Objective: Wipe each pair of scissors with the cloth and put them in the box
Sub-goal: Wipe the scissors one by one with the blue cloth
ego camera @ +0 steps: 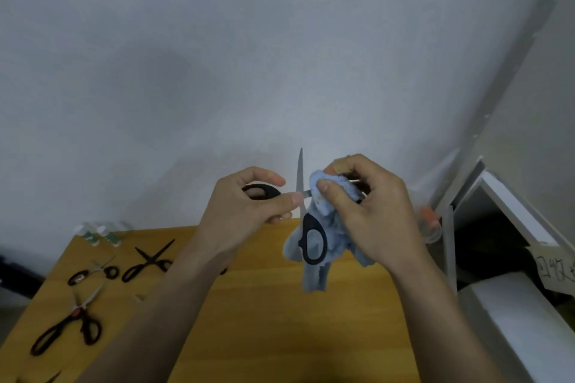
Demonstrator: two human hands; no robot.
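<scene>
The left hand (249,205) grips one black loop of the open scissors (306,227), held in the air above the counter's (264,320) far edge. One blade points straight up; the other runs sideways into the blue cloth (323,214), which the right hand (370,211) pinches around it between thumb and fingers. The free loop hangs down in front of the cloth's loose tail.

The scissors look light and stiff, with slick steel blades and sharp edges, so the plastic loops are the safe hold; a blade should be touched only through the cloth, stroked from pivot to tip along the flat. The cloth is soft and limp and will bunch, so it needs a firm pinch.

Three more pairs (93,298) lie near the counter's left edge. No box can be identified with certainty.
</scene>
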